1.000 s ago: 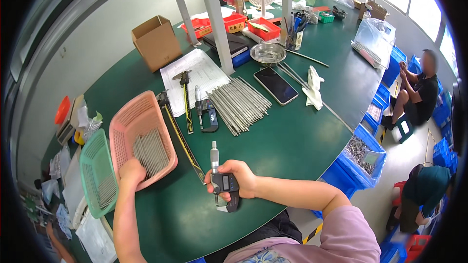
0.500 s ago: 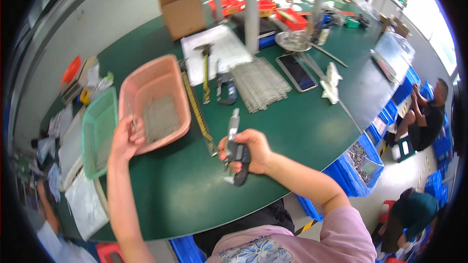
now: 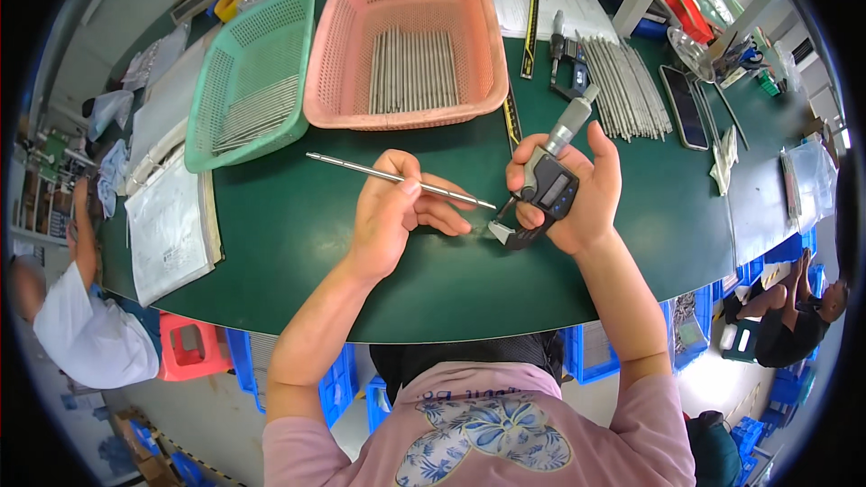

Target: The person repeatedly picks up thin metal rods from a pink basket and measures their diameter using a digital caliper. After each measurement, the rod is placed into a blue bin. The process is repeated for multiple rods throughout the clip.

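My left hand [image 3: 394,212] pinches a thin metal rod [image 3: 356,166] between thumb and fingers. The rod slants down to the right, and its right end is at the jaw of a digital micrometer [image 3: 549,182]; whether it touches cannot be made out. My right hand [image 3: 577,189] grips that micrometer by its dark frame, with the silver thimble pointing up. Beyond my hands stands a pink basket [image 3: 406,122] with a row of similar rods [image 3: 414,70] lying in it. To its left, a green basket [image 3: 203,151] holds several more thin rods [image 3: 259,114].
More rods [image 3: 622,88] lie in a flat row at right, beside a second micrometer [image 3: 570,63], a caliper [image 3: 530,27] and a phone [image 3: 686,108]. Plastic-covered papers [image 3: 169,234] lie at left. Other people [image 3: 95,335] sit at both sides. Blue crates [image 3: 591,352] stand below the table edge.
My left hand has brought the rod from the pink basket toward the micrometer. My right hand has turned the micrometer so its display faces up. The view has shifted.
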A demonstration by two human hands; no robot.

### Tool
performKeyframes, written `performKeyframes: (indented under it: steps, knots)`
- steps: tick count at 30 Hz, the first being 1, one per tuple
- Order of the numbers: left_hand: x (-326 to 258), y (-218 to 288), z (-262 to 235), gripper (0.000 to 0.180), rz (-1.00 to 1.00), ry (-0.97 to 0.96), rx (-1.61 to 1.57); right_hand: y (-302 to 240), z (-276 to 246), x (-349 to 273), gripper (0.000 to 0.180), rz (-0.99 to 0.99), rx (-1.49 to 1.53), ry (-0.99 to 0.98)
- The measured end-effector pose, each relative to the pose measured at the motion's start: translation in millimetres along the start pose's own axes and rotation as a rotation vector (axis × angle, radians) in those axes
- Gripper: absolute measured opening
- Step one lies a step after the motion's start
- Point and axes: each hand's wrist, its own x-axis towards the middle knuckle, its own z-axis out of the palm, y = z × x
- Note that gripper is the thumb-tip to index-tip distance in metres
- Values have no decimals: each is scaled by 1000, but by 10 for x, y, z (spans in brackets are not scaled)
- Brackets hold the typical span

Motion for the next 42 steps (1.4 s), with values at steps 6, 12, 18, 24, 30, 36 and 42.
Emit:
performKeyframes:
  steps: [6, 12, 18, 24, 30, 36, 42]
  knots:
    - [-40, -125, 52, 18, -74, -33, 102, 61, -148, -54, 66, 75, 74, 34]
    - [-45, -147, 59, 18, -102, -72, 132, 26, -147, -81, 66, 109, 121, 34]
    - [-37, -165, 56, 16, -135, -113, 75, 23, -159, -76, 68, 139, 85, 42]
    - [-56, -158, 50, 15, -127, -121, 77, 33, -144, -77, 69, 136, 86, 40]
    - [-41, -174, 67, 15, -134, -129, 93, 29, -130, -92, 64, 118, -86, 125]
    - [-41, -190, 81, 21, -148, -78, 165, 26, -158, -88, 71, 141, -42, 92]
    - [-40, -171, 112, 23, -137, -58, 191, 20, -163, -86, 73, 171, 31, 89]
